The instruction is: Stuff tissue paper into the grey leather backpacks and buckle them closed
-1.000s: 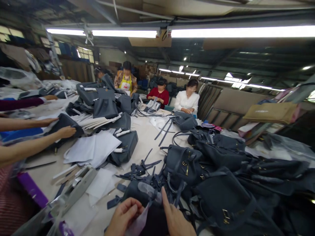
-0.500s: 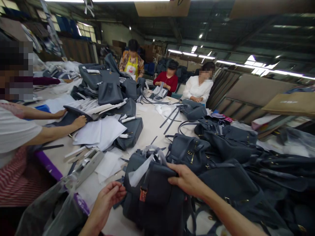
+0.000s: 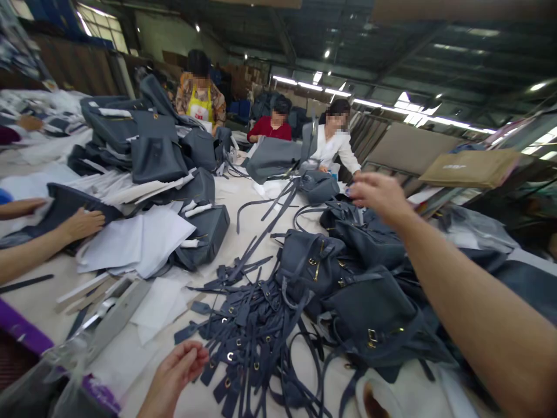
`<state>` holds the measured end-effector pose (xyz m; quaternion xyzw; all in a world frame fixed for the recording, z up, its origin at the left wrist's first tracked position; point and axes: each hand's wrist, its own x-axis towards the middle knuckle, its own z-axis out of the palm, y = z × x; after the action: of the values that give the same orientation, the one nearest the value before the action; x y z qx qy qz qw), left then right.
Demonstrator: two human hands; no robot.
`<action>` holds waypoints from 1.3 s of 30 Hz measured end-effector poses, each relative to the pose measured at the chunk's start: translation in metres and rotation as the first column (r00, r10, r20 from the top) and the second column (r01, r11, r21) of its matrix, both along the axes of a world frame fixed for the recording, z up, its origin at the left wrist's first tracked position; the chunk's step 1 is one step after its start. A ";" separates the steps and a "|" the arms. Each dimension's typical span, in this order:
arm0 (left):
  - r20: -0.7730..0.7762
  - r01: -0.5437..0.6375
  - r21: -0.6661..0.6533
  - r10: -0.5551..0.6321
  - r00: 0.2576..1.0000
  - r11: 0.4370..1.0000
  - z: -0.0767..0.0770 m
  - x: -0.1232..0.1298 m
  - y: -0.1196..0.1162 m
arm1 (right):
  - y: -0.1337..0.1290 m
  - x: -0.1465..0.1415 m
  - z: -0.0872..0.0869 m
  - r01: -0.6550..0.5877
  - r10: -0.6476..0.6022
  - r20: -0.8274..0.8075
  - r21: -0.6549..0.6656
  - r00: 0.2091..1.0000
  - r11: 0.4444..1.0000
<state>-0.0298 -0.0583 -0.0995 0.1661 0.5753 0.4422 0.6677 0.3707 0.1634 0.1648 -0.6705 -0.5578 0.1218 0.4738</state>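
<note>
My left hand (image 3: 180,366) is low over the table, fingers loosely bent with nothing visible in them. It is beside a heap of dark blue-grey straps and tabs (image 3: 243,325), some with gold buckles. My right hand (image 3: 380,194) reaches out to the right, above the piled bags; it is slightly blurred, its fingers are extended and I see nothing held. Beneath that arm lie a dark handbag with a gold zip (image 3: 311,261) and another with a gold buckle (image 3: 369,313). A large grey bag (image 3: 278,158) appears at the far end, in front of a person in red.
White paper sheets (image 3: 134,244) and stacked bags (image 3: 156,157) cover the left side. At the left edge, a co-worker's hand (image 3: 85,223) rests on a dark piece. Several people are across the table. A round white roll (image 3: 376,397) lies near the front edge.
The dark bag my right hand gripped is out of that hand, uncovering the strap heap. My right hand has swung up and right. A large grey bag now shows at the far end.
</note>
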 end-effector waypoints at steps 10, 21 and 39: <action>-0.028 0.417 0.019 -0.417 0.909 0.909 -0.003 0.082 0.034 | -0.127 -0.001 -0.242 -0.060 0.302 0.366 -0.545 0.880 0.836; -0.095 0.294 -0.101 -0.303 0.948 0.951 -0.062 0.066 0.017 | -0.087 -0.030 -0.300 -0.137 0.540 0.658 -0.561 0.525 0.816; -0.215 0.392 -0.026 -0.388 0.896 0.920 -0.037 0.059 0.044 | -0.021 0.004 -0.186 -0.400 0.427 0.066 -0.248 0.902 0.882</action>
<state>0.0293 -0.0143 -0.1367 0.3311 0.5955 0.2841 0.6746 0.3750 0.1420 -0.0209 -0.5917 -0.6975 0.2435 0.3226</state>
